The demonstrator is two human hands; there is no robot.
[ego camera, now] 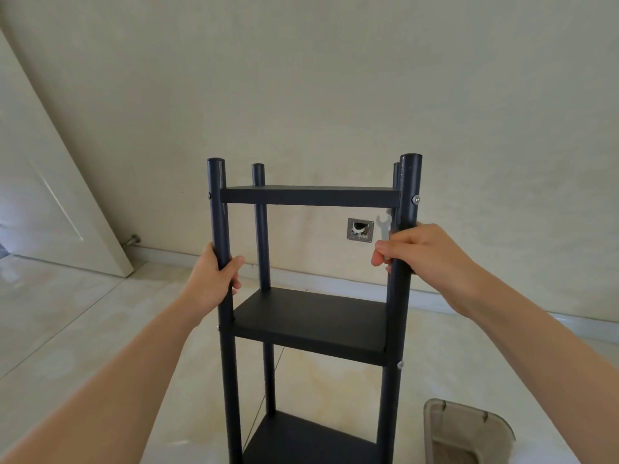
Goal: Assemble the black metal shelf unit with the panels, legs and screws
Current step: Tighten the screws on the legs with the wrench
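The black metal shelf unit (pixel 311 323) stands upright on the floor in front of me, with three panels fixed between four round legs. Silver screw heads (pixel 416 198) show on the near legs at the panel corners. My left hand (pixel 214 279) grips the near left leg between the top and middle panels. My right hand (pixel 415 251) grips the near right leg at the same height and also holds a small silver wrench (pixel 383 226), whose open jaw sticks up beside the leg.
A grey plastic tray (pixel 469 433) sits on the pale tiled floor at the lower right. A white door (pixel 50 195) leans open at the left. A plain wall with an open metal outlet box (pixel 360 230) is behind the shelf.
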